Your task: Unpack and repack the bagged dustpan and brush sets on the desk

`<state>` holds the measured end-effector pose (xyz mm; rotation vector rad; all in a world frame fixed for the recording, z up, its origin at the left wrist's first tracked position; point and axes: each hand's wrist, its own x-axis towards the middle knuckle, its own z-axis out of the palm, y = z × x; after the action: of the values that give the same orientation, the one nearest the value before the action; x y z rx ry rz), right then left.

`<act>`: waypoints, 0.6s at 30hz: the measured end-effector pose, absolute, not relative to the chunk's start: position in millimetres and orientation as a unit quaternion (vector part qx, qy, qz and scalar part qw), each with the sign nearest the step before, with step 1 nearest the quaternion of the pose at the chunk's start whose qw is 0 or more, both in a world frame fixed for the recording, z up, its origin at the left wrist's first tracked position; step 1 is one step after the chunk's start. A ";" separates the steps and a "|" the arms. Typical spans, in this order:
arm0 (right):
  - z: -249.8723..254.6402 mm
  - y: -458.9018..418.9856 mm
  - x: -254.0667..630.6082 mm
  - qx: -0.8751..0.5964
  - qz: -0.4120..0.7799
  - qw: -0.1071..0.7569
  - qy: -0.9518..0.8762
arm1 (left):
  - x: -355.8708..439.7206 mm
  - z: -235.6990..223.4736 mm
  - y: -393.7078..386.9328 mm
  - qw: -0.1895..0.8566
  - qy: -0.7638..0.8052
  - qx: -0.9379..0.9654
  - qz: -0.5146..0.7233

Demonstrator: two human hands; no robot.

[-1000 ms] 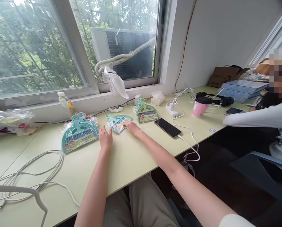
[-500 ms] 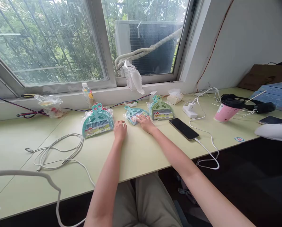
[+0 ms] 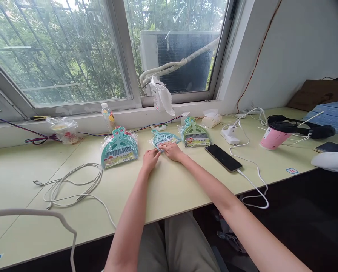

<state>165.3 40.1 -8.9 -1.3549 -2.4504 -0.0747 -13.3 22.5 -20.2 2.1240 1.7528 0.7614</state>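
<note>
The right hand [image 3: 171,151] lies with its fingers over the near edge of a small wrapped dustpan set [image 3: 160,136]; whether it pinches the set or merely rests on it, I cannot tell. The left hand [image 3: 150,159] has its fingers loosely bent at the set's near left corner, fingertips close to those of the right; its hold, if any, is hidden. The set lies low on the table [image 3: 174,189], its handle pointing to the far left.

The step in hand seems to be positioning or gathering this one set with both hands. Shifting it would call for fingers under its edge, with care over the slippery-looking wrapping.

To the left stands a wrapped stack of larger dustpans [image 3: 120,149]; to the right, just beside the set, is a stack with a green dustpan [image 3: 195,134] in front.

Farther left lie a coiled cable [image 3: 97,174] on the near side and a bottle [image 3: 108,118] on the far side. To the right are a phone [image 3: 223,158], a white plug block [image 3: 230,137], a pink cup [image 3: 273,139] and another person's white sleeve [image 3: 330,161].
</note>
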 end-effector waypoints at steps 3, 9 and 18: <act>-10.5 38.6 164.1 -0.476 -0.033 0.167 -0.863 | -14.8 -18.5 22.4 0.144 0.600 0.741 0.265; -13.7 41.0 164.6 -0.480 -0.013 0.177 -0.859 | -13.1 -18.7 19.3 0.128 0.605 0.744 0.253; -27.0 62.1 166.3 -0.456 0.074 0.245 -0.852 | 2.5 -8.7 1.5 -0.012 0.545 0.809 0.218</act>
<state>166.3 62.1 -27.0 -1.2451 -2.3265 0.2024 2.5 1.5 -8.7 2.5621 1.7256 0.6913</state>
